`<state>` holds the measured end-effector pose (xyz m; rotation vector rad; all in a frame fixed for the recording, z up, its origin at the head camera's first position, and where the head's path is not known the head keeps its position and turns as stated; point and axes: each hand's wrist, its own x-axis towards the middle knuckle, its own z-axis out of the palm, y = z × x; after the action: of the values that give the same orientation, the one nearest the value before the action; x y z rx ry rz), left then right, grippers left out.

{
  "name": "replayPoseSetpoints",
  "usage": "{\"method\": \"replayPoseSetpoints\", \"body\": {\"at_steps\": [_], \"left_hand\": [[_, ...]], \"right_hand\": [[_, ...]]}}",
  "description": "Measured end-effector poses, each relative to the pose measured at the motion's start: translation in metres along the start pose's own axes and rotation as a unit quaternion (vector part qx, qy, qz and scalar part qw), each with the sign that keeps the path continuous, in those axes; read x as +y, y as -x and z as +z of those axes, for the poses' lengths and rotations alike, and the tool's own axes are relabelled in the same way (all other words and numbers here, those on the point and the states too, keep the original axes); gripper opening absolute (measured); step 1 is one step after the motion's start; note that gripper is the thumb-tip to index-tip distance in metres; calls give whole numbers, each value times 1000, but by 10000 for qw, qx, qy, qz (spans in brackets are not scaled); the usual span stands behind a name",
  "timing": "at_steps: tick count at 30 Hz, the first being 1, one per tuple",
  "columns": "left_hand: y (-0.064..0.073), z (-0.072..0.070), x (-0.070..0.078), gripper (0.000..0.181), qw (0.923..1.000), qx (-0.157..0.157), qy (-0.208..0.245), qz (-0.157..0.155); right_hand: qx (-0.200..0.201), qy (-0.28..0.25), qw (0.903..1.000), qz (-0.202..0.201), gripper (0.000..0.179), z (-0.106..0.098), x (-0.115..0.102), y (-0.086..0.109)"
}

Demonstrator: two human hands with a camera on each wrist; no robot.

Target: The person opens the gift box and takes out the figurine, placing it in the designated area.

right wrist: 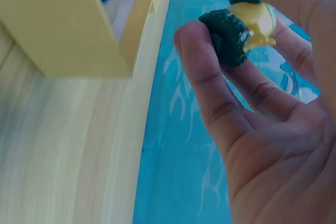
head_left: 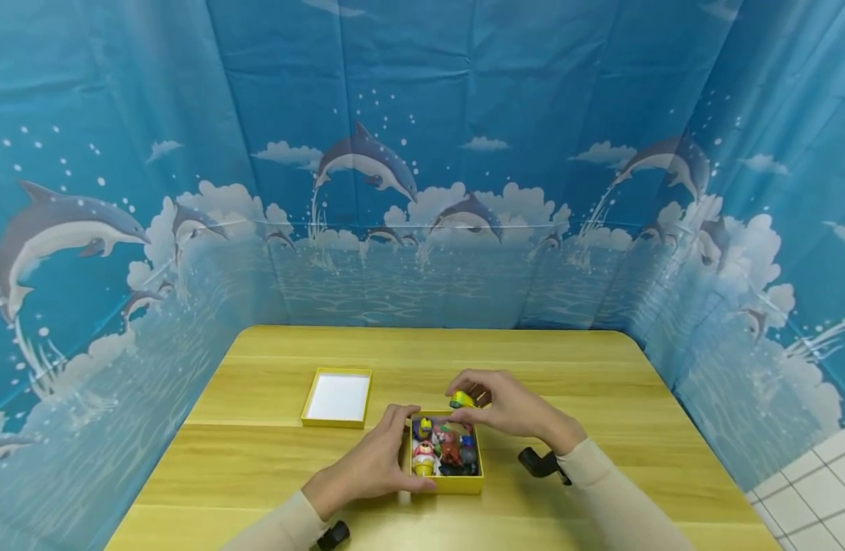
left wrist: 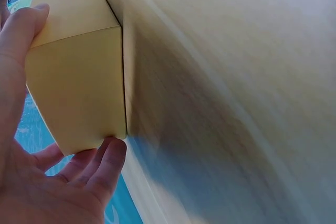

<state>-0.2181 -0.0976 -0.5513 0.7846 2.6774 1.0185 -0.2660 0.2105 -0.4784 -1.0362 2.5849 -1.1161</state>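
A yellow box (head_left: 458,485) filled with small toy figures stands near the front of the table. My left hand (head_left: 370,463) grips it from the left, the thumb on the near wall and the fingers round the far side. Just above the box's far right corner, my right hand (head_left: 515,405) holds a small yellow-and-green toy figure (right wrist: 231,38) between thumb and fingers. Inside the box lie a pink-and-white figure (head_left: 424,453), a brown figure (head_left: 451,453) and several others packed close together.
A shallow yellow box lid (head_left: 369,398) with a white inside lies hollow side up, to the left and behind the box. The wooden table (head_left: 533,356) ends at a blue dolphin-print curtain (head_left: 422,283) on the back and sides.
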Motion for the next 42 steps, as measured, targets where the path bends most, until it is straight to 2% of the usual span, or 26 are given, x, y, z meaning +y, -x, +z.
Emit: {"method": "replayPoseSetpoints", "body": {"at_steps": [6, 11, 14, 23, 31, 42], "left_hand": [[1, 1, 1, 131, 9999, -44, 71, -79], [-2, -1, 2, 130, 10000, -2, -2, -41], [-2, -1, 2, 130, 10000, 4, -13, -53], [-3, -1, 2, 131, 10000, -44, -39, -57], [-3, 0, 0, 130, 9999, -92, 37, -89], [-3, 0, -1, 131, 9999, -78, 64, -113]], "right_hand": [[407, 302, 9985, 198, 27, -9, 20, 8], [651, 229, 9957, 619, 29, -17, 37, 10], [681, 138, 9950, 721, 30, -18, 46, 12], [568, -80, 9941, 924, 28, -15, 74, 13], [481, -34, 9917, 1190, 26, -9, 89, 14], [270, 97, 9940, 1057, 27, -8, 98, 13]]}}
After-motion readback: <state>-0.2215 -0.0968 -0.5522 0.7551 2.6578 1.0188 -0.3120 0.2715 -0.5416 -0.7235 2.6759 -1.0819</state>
